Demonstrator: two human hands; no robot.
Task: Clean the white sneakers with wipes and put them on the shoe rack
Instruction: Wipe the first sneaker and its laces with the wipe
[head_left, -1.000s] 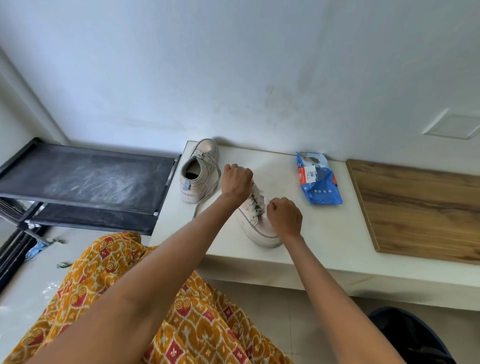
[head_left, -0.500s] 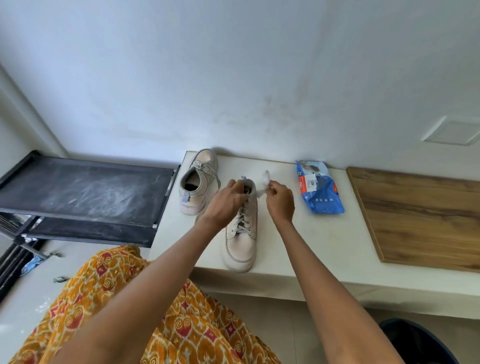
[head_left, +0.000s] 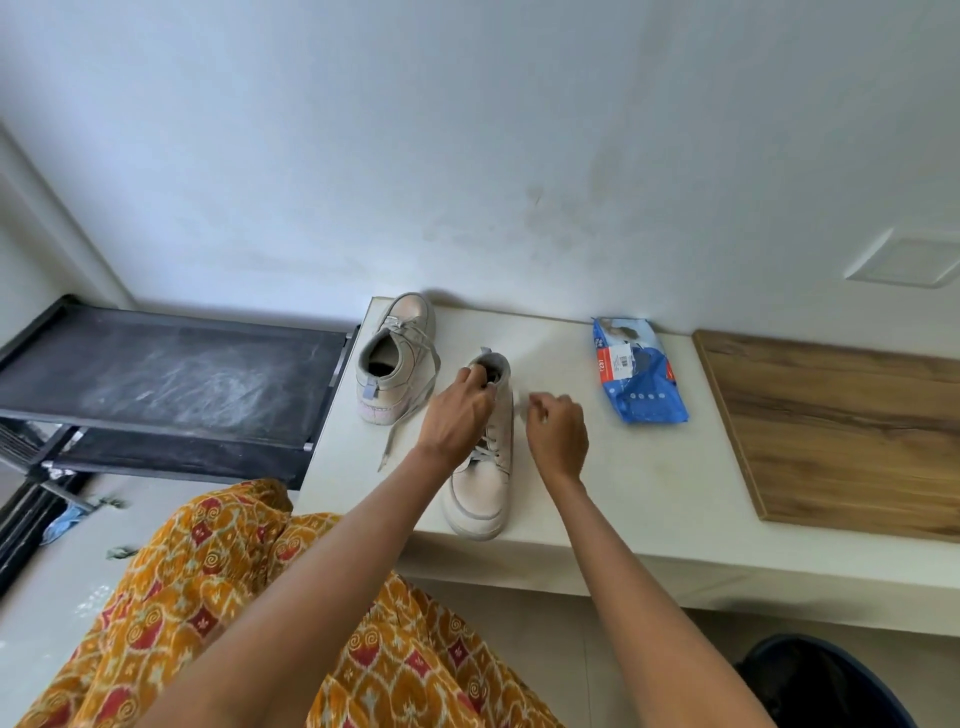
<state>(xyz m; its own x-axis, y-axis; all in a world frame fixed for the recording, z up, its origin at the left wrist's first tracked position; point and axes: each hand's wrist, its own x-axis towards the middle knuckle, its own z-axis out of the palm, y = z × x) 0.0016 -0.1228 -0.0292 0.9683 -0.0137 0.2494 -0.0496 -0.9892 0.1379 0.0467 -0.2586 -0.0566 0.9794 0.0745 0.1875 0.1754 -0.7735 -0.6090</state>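
My left hand (head_left: 456, 415) grips the collar of the near sneaker (head_left: 485, 467), toe toward me on the counter (head_left: 649, 493). My right hand (head_left: 556, 434) pinches what looks like a blurred wipe (head_left: 521, 404) against its side. The other sneaker (head_left: 395, 358) stands beside the rack (head_left: 171, 379).

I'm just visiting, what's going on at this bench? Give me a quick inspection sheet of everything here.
Surface: white counter, wooden board at its right end.
Job's things: near sneaker toe toward the person; far sneaker with a loose lace; blue wipes pack; black shoe rack, dusty, with no shoes on its top shelf.
Clutter: nothing seen.
Hands: left hand grips the near sneaker's collar; right hand pinches a wipe.
Cables: nothing seen.
Surroundings: scuffed white wall, dark bin.
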